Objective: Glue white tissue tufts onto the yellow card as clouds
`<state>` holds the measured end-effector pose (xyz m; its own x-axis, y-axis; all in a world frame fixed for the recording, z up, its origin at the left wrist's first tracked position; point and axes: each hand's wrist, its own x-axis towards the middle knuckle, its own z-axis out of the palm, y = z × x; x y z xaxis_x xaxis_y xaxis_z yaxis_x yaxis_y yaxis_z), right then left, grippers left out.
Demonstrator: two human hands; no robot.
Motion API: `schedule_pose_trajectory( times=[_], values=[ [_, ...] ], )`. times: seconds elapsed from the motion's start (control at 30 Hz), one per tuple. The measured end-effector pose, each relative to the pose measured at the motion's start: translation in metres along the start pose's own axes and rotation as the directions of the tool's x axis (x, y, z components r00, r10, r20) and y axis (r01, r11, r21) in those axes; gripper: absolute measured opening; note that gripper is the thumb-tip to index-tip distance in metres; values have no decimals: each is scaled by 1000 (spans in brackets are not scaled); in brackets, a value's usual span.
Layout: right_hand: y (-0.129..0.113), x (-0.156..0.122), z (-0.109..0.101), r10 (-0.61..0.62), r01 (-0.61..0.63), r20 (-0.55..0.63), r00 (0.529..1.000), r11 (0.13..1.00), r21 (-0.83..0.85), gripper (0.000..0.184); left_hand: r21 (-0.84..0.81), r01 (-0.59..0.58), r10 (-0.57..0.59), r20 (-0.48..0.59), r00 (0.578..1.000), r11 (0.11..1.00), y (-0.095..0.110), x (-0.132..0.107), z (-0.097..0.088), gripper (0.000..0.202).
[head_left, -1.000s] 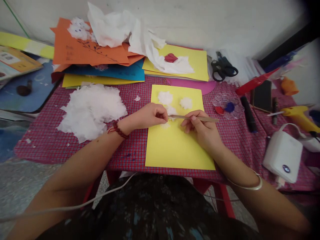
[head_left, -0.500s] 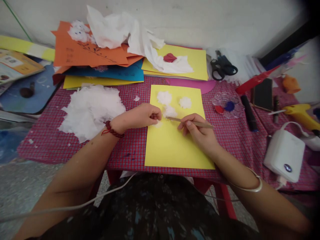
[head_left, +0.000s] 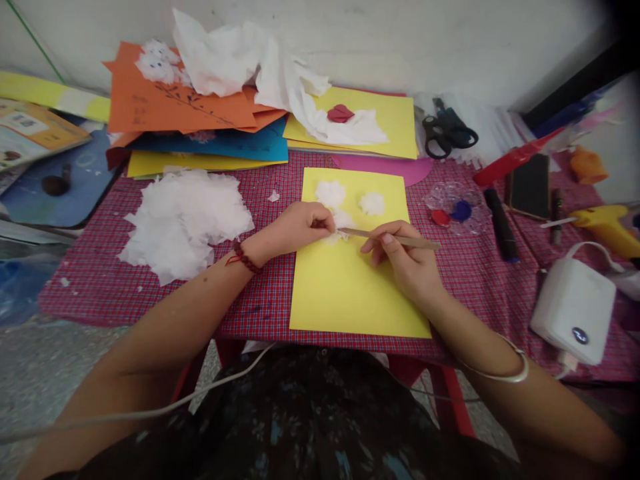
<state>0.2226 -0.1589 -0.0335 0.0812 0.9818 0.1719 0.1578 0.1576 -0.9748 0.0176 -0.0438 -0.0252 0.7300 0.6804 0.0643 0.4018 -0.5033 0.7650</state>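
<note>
A yellow paper sheet (head_left: 357, 293) lies in front of me with white tissue tufts (head_left: 331, 193) on its upper half, one (head_left: 373, 203) apart on the right. My left hand (head_left: 313, 225) is closed in a pinch over the lower left tuft (head_left: 342, 219), with a small piece of white tissue paper (head_left: 332, 239) at its fingertips. A thin flat wooden stick (head_left: 413, 242) is gripped in my right hand (head_left: 400, 257). Its tip touches the tissue beside my left fingers. Left of the sheet is a heap of torn white tissue paper (head_left: 187, 217).
Coloured paper sheets (head_left: 200, 147) and crumpled tissue (head_left: 280, 73) are stacked along the wall. Black scissors (head_left: 447, 130), a clear dish with red and blue paint (head_left: 456, 208), a marker (head_left: 500, 227), a yellow glue gun (head_left: 605, 223) and a white power bank (head_left: 575, 300) lie on the right.
My left hand has moved right, bringing the tissue piece against the lower tuft. The stick's tip now meets it at my left fingertips, and my right hand has shifted slightly right.
</note>
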Motion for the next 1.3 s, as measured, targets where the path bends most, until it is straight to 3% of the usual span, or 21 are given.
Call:
schedule_pose_trajectory(
  times=[0.1,0.2,0.4,0.63,0.87,1.07,1.13,1.3],
  values=[
    [-2,-1,-2,-6,11,-66,998,997,76,17,-9,23,-23,-31,999,1000,0,3,4,12],
    [-1,-5,-4,-39,43,-38,999,995,91,15,-25,45,-46,-65,997,999,2,4,6,12],
    [0,-11,-2,-68,82,123,990,990,-117,15,-50,80,-84,-86,993,996,5,6,6,13],
    [3,-14,-1,-101,140,146,984,948,-284,15,-59,89,-95,-94,991,994,4,7,9,12],
    [2,-15,-1,-245,354,278,929,804,-477,17,-35,89,-92,-98,991,995,3,5,-1,17],
    [3,-13,1,-347,486,347,871,703,-519,20,-214,135,-146,-35,989,968,2,-4,-14,29],
    [3,-13,1,-354,495,350,867,697,-520,20,-159,139,-142,-9,990,977,3,-7,-16,23],
    [2,-13,1,-330,456,324,887,736,-501,18,194,111,-114,1,994,975,3,-10,-15,14]
  ],
)
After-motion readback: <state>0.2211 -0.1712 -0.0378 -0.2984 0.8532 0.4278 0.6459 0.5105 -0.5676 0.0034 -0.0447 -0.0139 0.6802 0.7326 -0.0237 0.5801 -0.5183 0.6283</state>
